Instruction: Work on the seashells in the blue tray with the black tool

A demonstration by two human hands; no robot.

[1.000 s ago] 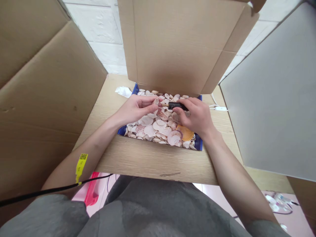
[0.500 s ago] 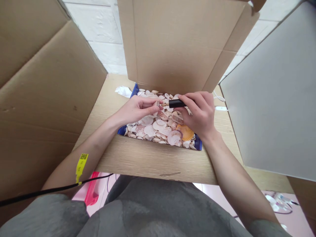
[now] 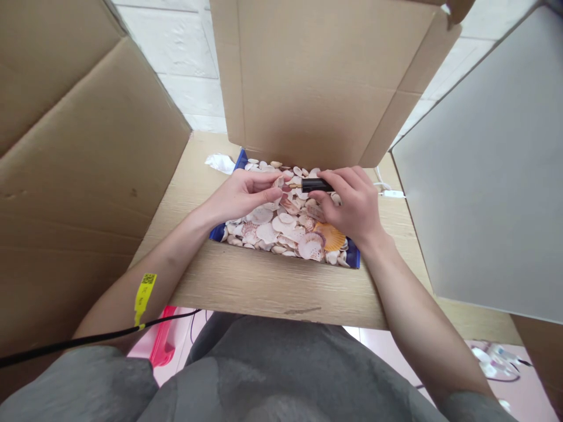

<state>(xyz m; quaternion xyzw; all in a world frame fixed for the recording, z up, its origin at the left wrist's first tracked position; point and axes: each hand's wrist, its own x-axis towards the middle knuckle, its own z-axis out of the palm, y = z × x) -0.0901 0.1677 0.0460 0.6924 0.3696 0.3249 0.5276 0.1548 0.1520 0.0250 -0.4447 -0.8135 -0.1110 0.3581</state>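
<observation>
My left hand (image 3: 248, 192) is closed in a pinch on a small pale seashell (image 3: 278, 183) above a shallow box full of shells. Held level in my closed right hand (image 3: 354, 199) is a small black drill (image 3: 315, 185) with a brass-coloured chuck. Its tip points left at the pinched shell; whether the bit touches it is too small to tell. Beneath both hands lie many white and pinkish shells (image 3: 285, 224) in the blue-lined box (image 3: 353, 256). An orange scallop shell (image 3: 332, 235) sits just below my right hand.
The box's cardboard lid (image 3: 308, 76) stands upright behind. Cardboard (image 3: 88, 146) walls the left side, a grey panel (image 3: 492, 164) the right. A white cable with an inline switch (image 3: 392, 193) lies right of my hand, crumpled white plastic (image 3: 220, 163) left. A black cable (image 3: 101, 336) crosses my left arm.
My right hand and the drill have shifted very slightly. The shell in my left hand has tilted a little, and the white cable's switch has moved slightly left.
</observation>
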